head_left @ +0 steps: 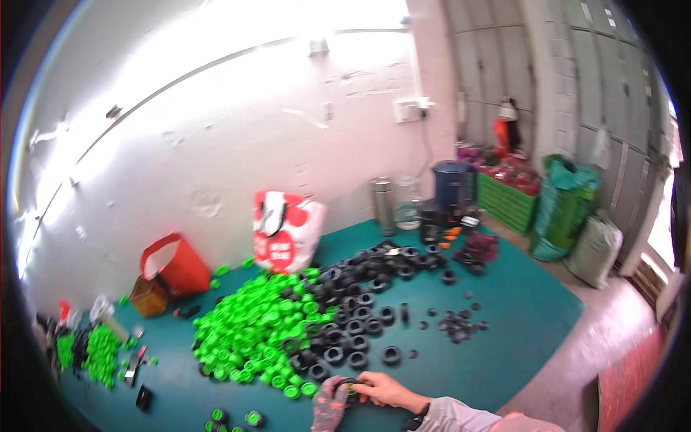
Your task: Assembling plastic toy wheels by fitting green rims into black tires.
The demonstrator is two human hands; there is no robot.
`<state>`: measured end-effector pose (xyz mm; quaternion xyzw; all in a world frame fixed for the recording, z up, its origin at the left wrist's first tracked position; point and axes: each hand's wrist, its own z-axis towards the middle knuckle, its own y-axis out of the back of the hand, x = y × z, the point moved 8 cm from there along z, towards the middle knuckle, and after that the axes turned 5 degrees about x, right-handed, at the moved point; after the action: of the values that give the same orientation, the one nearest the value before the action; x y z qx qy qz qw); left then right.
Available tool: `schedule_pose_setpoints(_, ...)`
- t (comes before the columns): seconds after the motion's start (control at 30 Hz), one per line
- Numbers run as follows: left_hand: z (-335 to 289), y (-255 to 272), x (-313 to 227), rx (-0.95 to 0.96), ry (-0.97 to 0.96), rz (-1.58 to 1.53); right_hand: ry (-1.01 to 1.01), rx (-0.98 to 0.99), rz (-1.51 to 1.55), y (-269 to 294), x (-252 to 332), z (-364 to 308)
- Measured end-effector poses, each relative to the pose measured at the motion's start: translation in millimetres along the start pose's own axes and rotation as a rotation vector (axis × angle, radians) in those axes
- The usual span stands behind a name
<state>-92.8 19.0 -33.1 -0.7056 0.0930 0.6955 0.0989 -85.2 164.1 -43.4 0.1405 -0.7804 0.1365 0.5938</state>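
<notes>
The right hand (387,391), bare, pinches a black ring-shaped plastic piece (348,381) between thumb and fingers, while the left hand (329,407), in a grey-and-pink patterned glove, grips the same piece from the other side, near the front edge of the teal-topped bench (515,317). Just beyond the hands lies a heap of bright green round plastic caps (248,324), bordered on its right by scattered black hollow plastic rings (355,327), with small dark discs (459,327) farther right.
</notes>
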Motion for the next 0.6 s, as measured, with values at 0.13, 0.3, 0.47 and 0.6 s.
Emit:
schedule_pose_setpoints(0.13,13.0,-4.2,4.8,0.070,-0.068,0.057,0.025,-0.032,-0.020,8.2,6.4,-10.1)
schedule_pose_setpoints(0.3,14.0,-6.2,-4.7,0.074,-0.019,0.080,0.007,-0.057,-0.021,9.6,7.1,-7.7)
schedule_pose_setpoints(0.47,-8.1,11.4,-17.8,0.011,-0.224,0.301,-0.064,-0.035,-0.116,-11.0,14.8,-1.2)
schedule_pose_setpoints(0.6,7.9,-9.2,-22.6,0.018,-0.246,0.378,-0.041,-0.203,-0.154,16.5,11.1,-7.2)
